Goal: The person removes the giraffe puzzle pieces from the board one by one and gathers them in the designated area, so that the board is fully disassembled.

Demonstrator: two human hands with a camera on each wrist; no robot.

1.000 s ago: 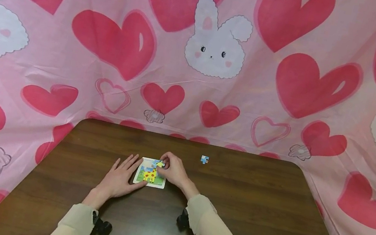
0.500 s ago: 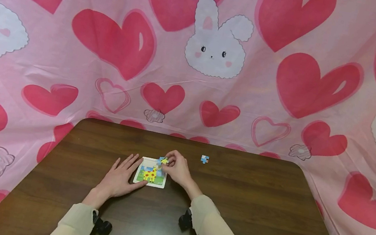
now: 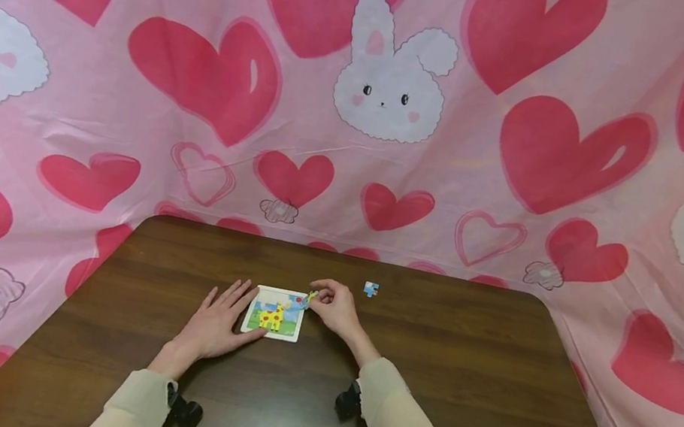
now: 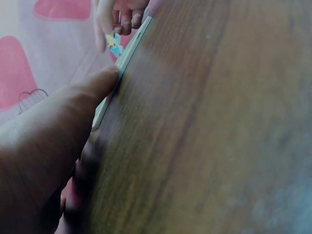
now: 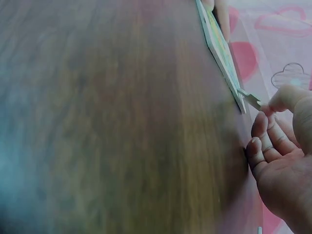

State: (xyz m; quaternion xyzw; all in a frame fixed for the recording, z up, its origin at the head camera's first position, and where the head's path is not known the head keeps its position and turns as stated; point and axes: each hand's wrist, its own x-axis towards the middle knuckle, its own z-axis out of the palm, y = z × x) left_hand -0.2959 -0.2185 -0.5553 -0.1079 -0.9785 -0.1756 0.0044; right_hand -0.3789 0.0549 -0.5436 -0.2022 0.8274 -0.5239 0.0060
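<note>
Pink heart-and-rabbit cloth (image 3: 392,85) rises past both grips, well apart from them; brown worktop (image 3: 489,392) under everything.

Left grip (image 3: 216,327): fingers spread, thumb at the puzzle board's near edge, fingertips by its left side; looks like light contact, so a knock from the other side could slide the board. Right grip (image 3: 335,310): thumb and fingers pinching one piece just off the board's far right corner.

Puzzle board (image 3: 282,336) lies flat between the grips, giraffe picture inside a pale rim; that rim is the obstacle nearest the pinch; a tilted piece could catch on it and twist out.

Held piece (image 3: 308,301), blue and yellow, is tilted and partly covered by fingertips; small hold area, so slipping seems the main risk; can't tell if it touches the rim.

Loose piece (image 3: 370,289), blue and white, lies beyond and right of the right grip; nothing between them.
</note>
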